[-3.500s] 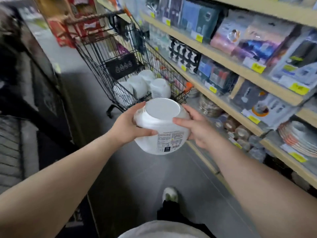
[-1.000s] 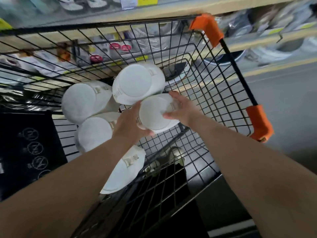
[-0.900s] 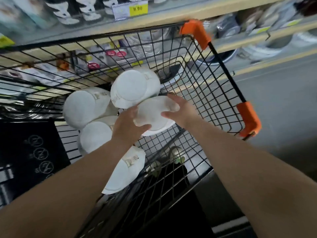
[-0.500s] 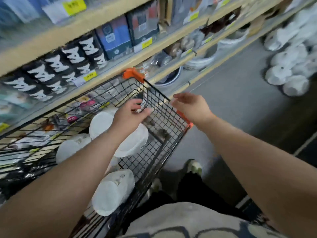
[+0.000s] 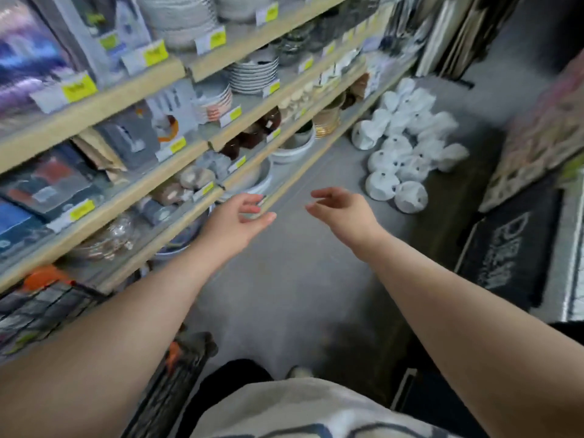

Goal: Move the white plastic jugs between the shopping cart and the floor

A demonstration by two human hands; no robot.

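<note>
We judge the work well short of done: a large heap of white plastic jugs [image 5: 407, 143] lies on the grey floor [image 5: 300, 263], well beyond our hands. Only the shopping cart [image 5: 41, 305] corner shows, nearer us than the heap; its load is hidden. Our left hand [image 5: 235, 224] and right hand [image 5: 343, 210] are empty, fingers loosely apart. Stocked wooden shelves [image 5: 177, 143] run beside the heap; dark mats [image 5: 502, 248] lie opposite.

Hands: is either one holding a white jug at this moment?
No: the left hand and right hand are both open and empty above the floor, while the white jugs lie farther down the aisle.
</note>
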